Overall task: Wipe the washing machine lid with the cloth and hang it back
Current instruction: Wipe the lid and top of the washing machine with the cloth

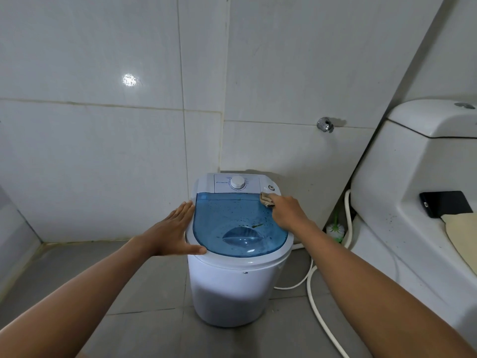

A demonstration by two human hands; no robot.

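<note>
A small white washing machine (232, 285) stands on the floor in front of me. Its clear blue lid (232, 223) is shut and speckled with dark spots, with a greenish smear near the handle recess. My right hand (286, 211) presses a small beige cloth (266, 199) on the lid's far right corner, beside the control panel. Only part of the cloth shows past my fingers. My left hand (175, 231) lies flat with fingers spread against the machine's left rim, holding nothing.
A white toilet (413, 192) stands close on the right, with a black phone (445, 204) and a beige mat on it. A white hose (317, 301) runs across the grey floor beside the machine. A chrome tap (325, 124) juts from the tiled wall. A toilet brush (335, 228) stands behind.
</note>
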